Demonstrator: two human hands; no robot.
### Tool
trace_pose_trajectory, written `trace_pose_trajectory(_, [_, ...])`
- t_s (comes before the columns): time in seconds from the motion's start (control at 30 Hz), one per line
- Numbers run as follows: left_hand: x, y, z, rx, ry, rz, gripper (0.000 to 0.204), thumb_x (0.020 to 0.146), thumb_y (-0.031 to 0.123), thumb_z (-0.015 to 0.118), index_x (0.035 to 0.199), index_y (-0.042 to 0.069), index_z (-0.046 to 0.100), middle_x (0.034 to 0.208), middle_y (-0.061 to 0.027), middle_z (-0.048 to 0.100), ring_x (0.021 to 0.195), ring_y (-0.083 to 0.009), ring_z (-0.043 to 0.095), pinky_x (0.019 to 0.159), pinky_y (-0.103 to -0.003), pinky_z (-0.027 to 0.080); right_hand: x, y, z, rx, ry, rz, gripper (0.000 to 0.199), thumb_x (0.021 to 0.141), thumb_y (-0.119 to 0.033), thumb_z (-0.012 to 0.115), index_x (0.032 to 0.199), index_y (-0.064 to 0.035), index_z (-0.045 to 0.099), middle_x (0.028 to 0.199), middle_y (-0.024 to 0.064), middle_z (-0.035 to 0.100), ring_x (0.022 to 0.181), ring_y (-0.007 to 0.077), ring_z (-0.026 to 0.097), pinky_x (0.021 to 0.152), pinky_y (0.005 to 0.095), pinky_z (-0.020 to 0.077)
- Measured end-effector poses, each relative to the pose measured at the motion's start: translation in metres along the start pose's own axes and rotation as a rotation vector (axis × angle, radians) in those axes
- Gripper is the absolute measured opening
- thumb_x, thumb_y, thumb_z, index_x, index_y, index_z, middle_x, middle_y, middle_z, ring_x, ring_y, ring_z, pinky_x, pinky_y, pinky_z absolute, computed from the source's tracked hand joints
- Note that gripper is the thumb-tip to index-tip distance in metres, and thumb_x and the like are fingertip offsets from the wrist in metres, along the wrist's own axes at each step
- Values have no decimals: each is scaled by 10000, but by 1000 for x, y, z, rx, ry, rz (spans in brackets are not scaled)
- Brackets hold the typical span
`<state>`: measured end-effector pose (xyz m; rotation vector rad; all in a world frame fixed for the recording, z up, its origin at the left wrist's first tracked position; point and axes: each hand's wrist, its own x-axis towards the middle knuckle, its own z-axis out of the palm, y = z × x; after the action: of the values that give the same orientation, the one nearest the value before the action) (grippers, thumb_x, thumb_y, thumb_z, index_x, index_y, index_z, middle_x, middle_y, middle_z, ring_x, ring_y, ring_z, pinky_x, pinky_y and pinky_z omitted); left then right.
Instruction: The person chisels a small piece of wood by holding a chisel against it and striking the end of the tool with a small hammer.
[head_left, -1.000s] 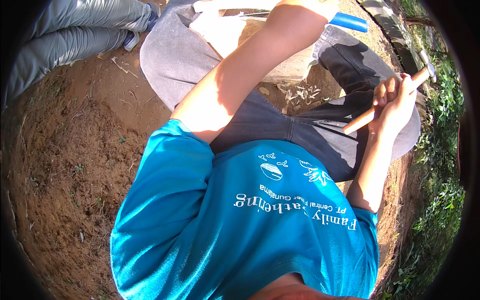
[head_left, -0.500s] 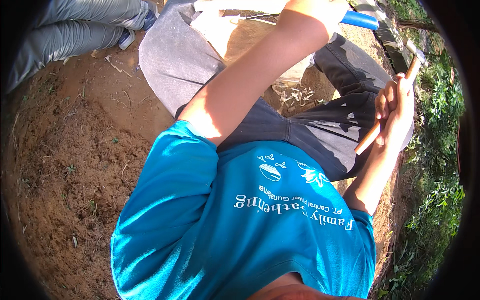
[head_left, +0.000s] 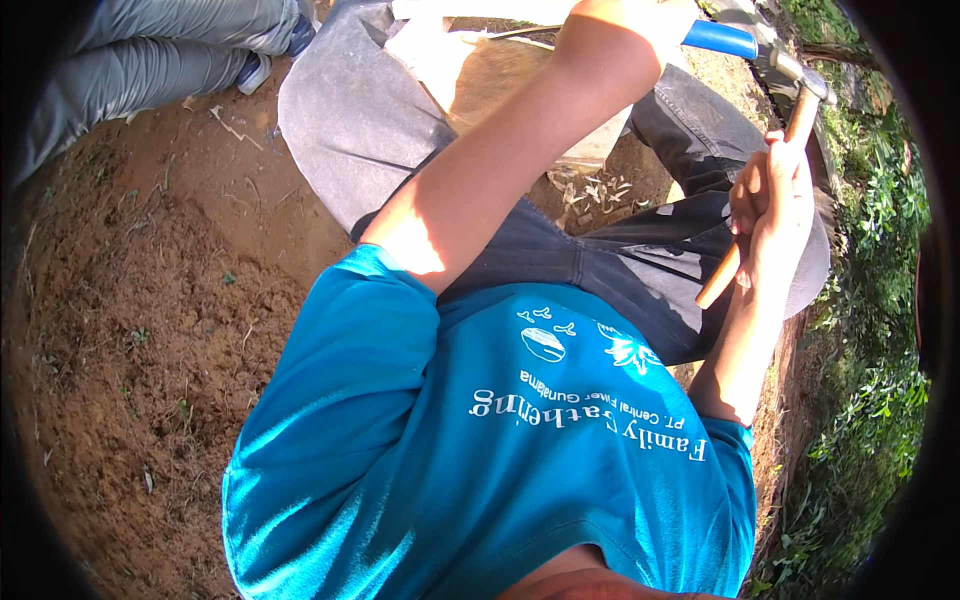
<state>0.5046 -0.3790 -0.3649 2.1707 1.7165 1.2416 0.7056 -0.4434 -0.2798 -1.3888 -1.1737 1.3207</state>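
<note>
At the top edge, my left hand (head_left: 635, 28) is closed around a chisel; its blue handle (head_left: 720, 39) sticks out to the right. Strong sunlight washes out the fingers, and a thin dark strip left of them may be the blade. My right hand (head_left: 775, 195) grips the wooden handle of a hammer (head_left: 803, 118), whose metal head is close against the end of the chisel handle; I cannot tell whether they touch. Beyond my left forearm lies a pale piece of wood (head_left: 490, 85), partly hidden by the arm.
Wood shavings (head_left: 590, 195) lie on the ground between my legs, which are spread in dark trousers (head_left: 360, 110). At the upper left another person's grey-trousered legs (head_left: 180, 50) rest on brown soil (head_left: 170, 300). Green plants (head_left: 870, 400) line the right side.
My right hand has swung the hammer up and left, bringing its head to the chisel handle's end. The left hand and chisel stay nearly in place.
</note>
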Motion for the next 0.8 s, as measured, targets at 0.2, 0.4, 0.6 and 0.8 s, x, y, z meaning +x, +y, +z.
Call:
trace_pose_trajectory(0.2, [-2,-6,-4,-58,34,33,166,862,70,543,938,4,675,836,-237,662,758,-382,653,712,-474,535,-11,28,10,59,-100,143,294,1027,-312,569,1177,-65,516,672,-44,441,510,44,408,422,199,334])
trace_pose_trajectory(0.4, [-13,-7,8,87,-234,22,165,818,60,575,905,3,704,769,-222,678,668,-372,679,612,-463,554,0,21,-3,18,28,26,336,1022,-325,574,1182,-34,530,676,-43,445,507,35,408,411,200,327])
trace_pose_trajectory(0.6, [-14,-8,5,173,-288,66,144,796,67,593,834,8,719,740,-212,680,638,-356,683,585,-456,558,5,14,15,233,397,-87,276,1043,-299,529,1155,-49,493,629,-39,365,451,48,329,403,194,291])
trace_pose_trajectory(0.8, [-9,-11,-1,150,-216,71,127,777,62,606,795,-2,714,714,-221,669,644,-374,679,598,-463,555,7,26,-16,243,243,-75,304,1018,-319,580,1160,-71,476,710,-4,458,517,81,438,429,221,356])
